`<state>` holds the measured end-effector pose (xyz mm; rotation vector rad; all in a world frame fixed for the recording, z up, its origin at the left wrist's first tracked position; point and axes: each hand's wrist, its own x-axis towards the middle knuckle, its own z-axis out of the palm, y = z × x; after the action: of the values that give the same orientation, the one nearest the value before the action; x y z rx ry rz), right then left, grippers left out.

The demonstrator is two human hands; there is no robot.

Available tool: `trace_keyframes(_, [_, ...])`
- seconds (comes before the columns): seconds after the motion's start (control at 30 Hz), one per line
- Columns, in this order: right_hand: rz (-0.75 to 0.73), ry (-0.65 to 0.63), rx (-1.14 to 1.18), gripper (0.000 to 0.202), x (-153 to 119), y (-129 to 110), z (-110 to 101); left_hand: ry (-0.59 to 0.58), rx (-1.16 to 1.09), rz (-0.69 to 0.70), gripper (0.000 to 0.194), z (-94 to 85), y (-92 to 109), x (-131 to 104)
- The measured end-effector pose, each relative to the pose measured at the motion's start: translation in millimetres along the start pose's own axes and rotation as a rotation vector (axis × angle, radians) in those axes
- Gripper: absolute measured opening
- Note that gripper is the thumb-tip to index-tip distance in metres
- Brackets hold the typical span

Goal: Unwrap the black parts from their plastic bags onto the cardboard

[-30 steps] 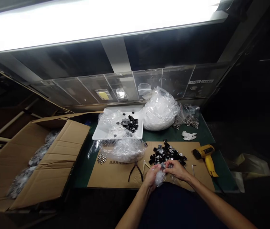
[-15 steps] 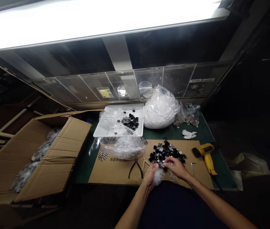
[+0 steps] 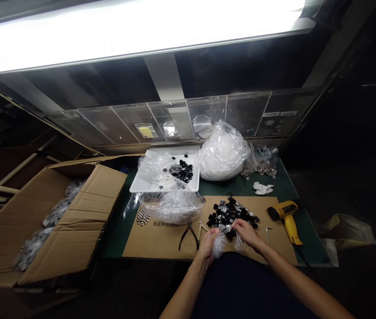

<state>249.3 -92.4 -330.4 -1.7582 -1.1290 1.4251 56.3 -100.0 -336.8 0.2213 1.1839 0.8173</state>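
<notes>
My left hand is closed on a bunch of small clear plastic bags at the front of the cardboard sheet. To the right of it, my right hand pinches the edge of clear plastic between thumb and forefinger. A strip of that film hangs beneath its fingers. Whether a small part sits inside the plastic between the hands, I cannot tell. Just beyond both hands lies a heap of small black parts, some with shiny metal centres. Black-handled pliers rest left of my left hand.
A yellow heat gun and a hex key lie at right. Behind are a white tray of black parts, a big plastic bag, bagged metal pieces and a glove. Metal balls and an open carton are left.
My right hand has drawn slightly to the right, away from my left hand, and clear plastic now shows between them. The objects on the table keep their places.
</notes>
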Motion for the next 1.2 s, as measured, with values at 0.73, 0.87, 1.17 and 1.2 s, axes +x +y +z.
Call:
trace_keyframes(0.73, [0.043,-0.282,0.1,0.026,6.3,14.0,4.0,0.038,0.222,0.107,0.051,-9.5,-8.0,20.1])
trace_keyframes(0.87, [-0.045,-0.214,0.028,0.024,7.5,15.5,2.0,0.052,0.171,0.11,0.051,-9.7,-8.8,20.1])
trace_keyframes(1.17, [0.151,0.054,0.168,0.022,13.9,30.9,8.1,0.089,0.203,0.123,0.049,-12.4,-11.1,24.6])
trace_keyframes(1.2, [0.179,0.064,0.183,0.021,14.8,31.6,9.0,0.105,0.204,0.114,0.047,-12.3,-11.3,25.1])
